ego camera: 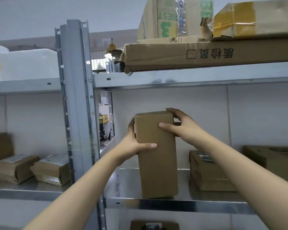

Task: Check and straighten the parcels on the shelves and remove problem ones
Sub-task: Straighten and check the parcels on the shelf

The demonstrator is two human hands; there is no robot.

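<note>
A tall plain cardboard parcel point(157, 163) stands upright near the front edge of the middle metal shelf point(181, 205). My left hand point(134, 144) grips its left side, thumb across the front face. My right hand point(179, 125) grips its upper right corner, thumb on the front and fingers over the top edge. To the right, a labelled brown parcel point(208, 171) lies on the same shelf, and a larger box point(271, 160) sits beyond my right forearm.
Two small labelled parcels point(15, 168) point(52, 170) lie on the left bay's shelf. A grey steel upright point(76, 105) divides the bays. On the shelf above lie a flat torn carton point(189, 55) and stacked boxes point(256, 19). Another parcel point(154, 225) shows on the shelf below.
</note>
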